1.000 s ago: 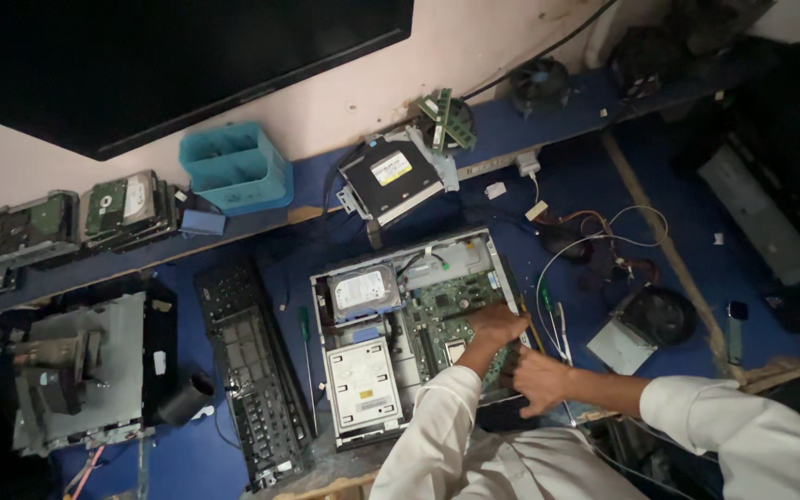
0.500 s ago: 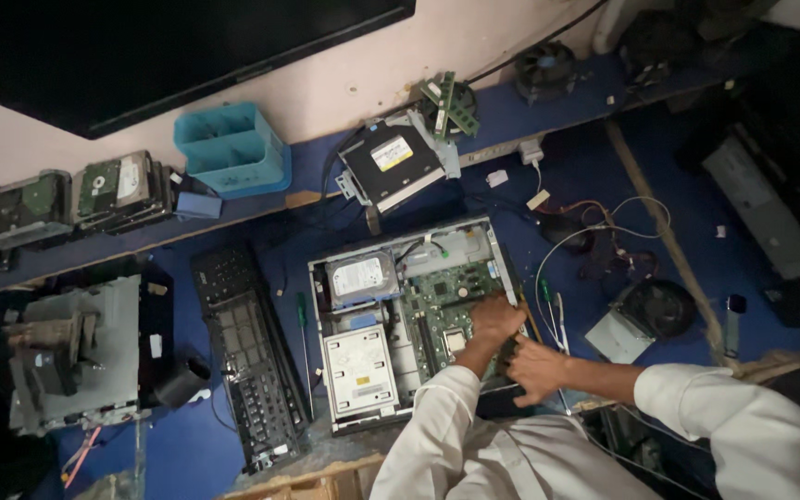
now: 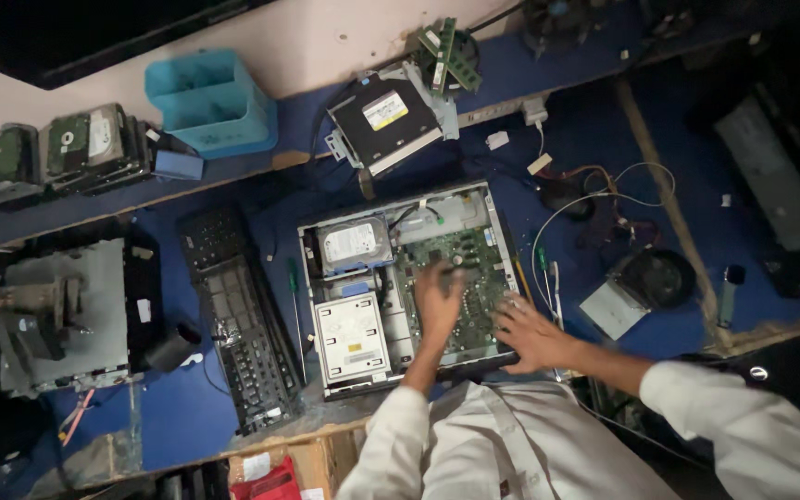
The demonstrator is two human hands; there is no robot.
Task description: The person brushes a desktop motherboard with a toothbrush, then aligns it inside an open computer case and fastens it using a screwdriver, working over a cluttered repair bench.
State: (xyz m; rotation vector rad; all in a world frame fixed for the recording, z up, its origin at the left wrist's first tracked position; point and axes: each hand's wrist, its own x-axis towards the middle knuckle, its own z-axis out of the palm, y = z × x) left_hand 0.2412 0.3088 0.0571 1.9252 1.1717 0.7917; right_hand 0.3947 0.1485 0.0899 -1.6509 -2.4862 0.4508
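head view: left hand (image 3: 437, 301) on motherboard (image 3: 460, 278), grip unclear; right hand (image 3: 528, 331) spread

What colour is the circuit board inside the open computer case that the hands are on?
Green, seen in the head view: the circuit board.

green circuit board (image 3: 463, 278) | blue bench (image 3: 594, 139) | light-blue bin (image 3: 210, 102) | white sleeves (image 3: 743, 426)

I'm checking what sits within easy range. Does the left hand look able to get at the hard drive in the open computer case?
Probably yes. The left hand rests on the green board just right of the hard drive in the open computer case, and nothing lies between them.
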